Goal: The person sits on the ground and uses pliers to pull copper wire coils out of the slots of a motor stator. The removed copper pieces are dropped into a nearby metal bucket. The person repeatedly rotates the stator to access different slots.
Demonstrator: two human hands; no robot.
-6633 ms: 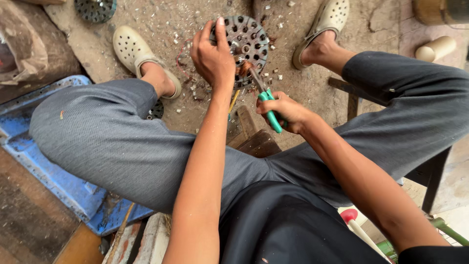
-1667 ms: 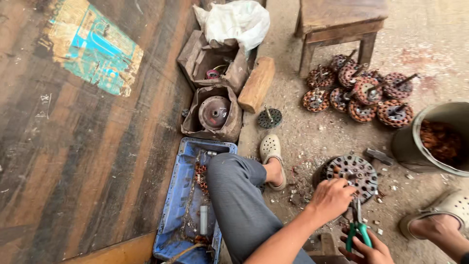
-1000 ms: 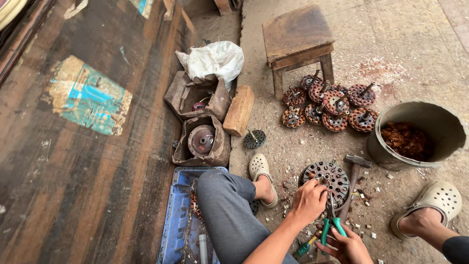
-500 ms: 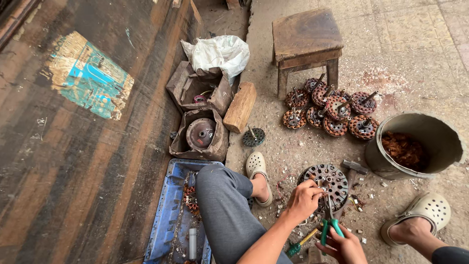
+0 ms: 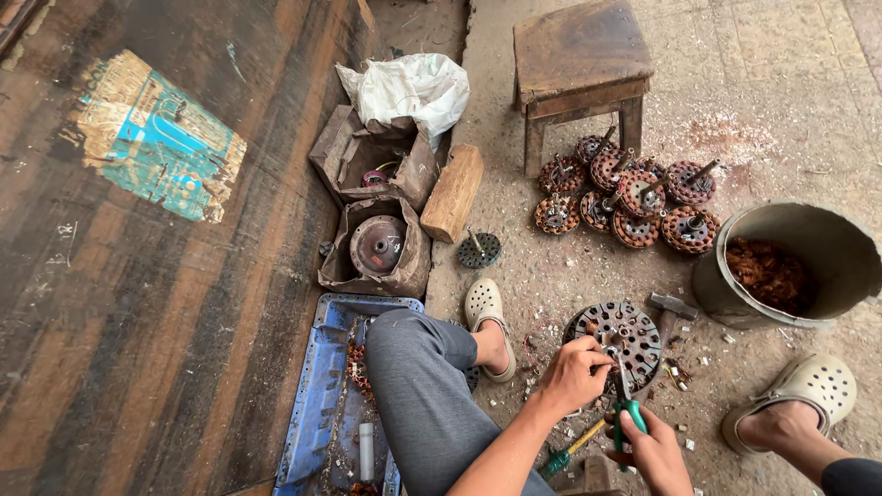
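Note:
A round dark metal motor core (image 5: 617, 338) with many slots lies on the dusty ground between my feet. My left hand (image 5: 573, 375) grips its near edge, fingers curled over the rim. My right hand (image 5: 654, 447) is closed around green-handled pliers (image 5: 627, 411), whose jaws reach onto the core. A screwdriver with a green and yellow handle (image 5: 570, 451) lies on the ground just below my left hand.
A hammer (image 5: 669, 310) lies right of the core, beside a grey bucket (image 5: 788, 266) of copper scrap. Several copper-wound cores (image 5: 625, 190) are piled below a wooden stool (image 5: 579, 67). A wood block (image 5: 453, 191), torn boxes (image 5: 375, 207) and a blue tray (image 5: 326, 404) sit left.
The view has pulled back and shifted slightly; my hands stay on the core, with the pliers still working at its near edge.

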